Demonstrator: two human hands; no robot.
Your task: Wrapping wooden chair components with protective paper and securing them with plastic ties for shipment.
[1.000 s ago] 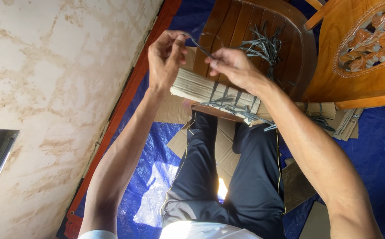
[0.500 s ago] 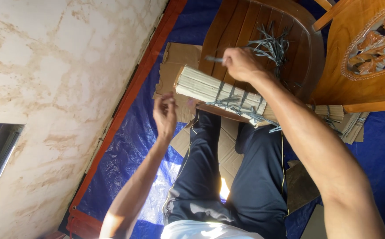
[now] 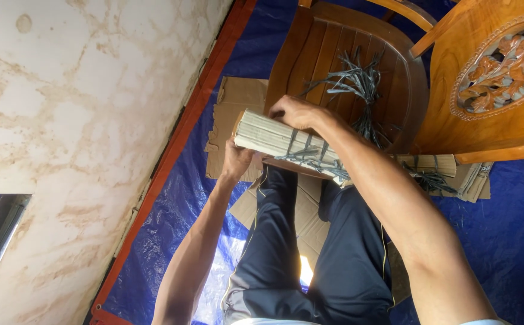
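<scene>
Paper bundle (image 3: 274, 137), left hand (image 3: 236, 161) beneath, right hand (image 3: 295, 112) atop

A brown wooden chair (image 3: 310, 54) stands in front, with its seat made of long slats. A second wooden chair (image 3: 502, 78) stands just beside it and has a round carving of leaves and flowers. Flat brown cardboard (image 3: 238, 102) lies on the floor under and beside the first chair. More cardboard (image 3: 301, 216) lies lower down. A shiny blue sheet (image 3: 177, 216) covers the floor and has a red edge (image 3: 171, 150). Next to it is a pale wall (image 3: 63, 120) with brown stains
</scene>
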